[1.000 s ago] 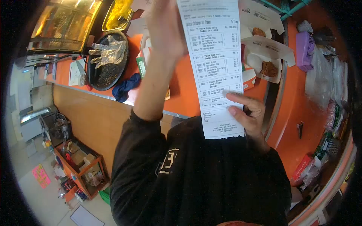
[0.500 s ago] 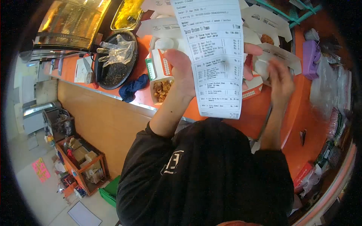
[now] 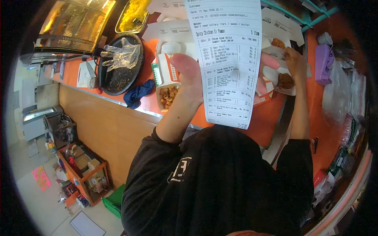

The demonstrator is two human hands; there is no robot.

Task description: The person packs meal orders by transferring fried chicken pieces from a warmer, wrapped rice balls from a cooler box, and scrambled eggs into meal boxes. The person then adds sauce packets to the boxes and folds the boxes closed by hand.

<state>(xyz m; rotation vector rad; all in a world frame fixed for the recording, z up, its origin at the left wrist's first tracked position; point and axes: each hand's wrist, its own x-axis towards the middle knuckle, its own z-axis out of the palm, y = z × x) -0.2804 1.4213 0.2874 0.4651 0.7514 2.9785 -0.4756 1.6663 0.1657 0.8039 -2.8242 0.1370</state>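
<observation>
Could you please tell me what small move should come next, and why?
Perhaps the right hand should lightly hold back the lid of the open box: the hand appears beside it, the fried chicken is visible, and the left hand supports the itemised receipt, so contents could be compared.

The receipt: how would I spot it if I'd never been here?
Start at the orange counter. Above it, the receipt, a long white strip, lies across the left hand. Unlike the white food boxes beyond it, it is covered with rows of small print.
</observation>
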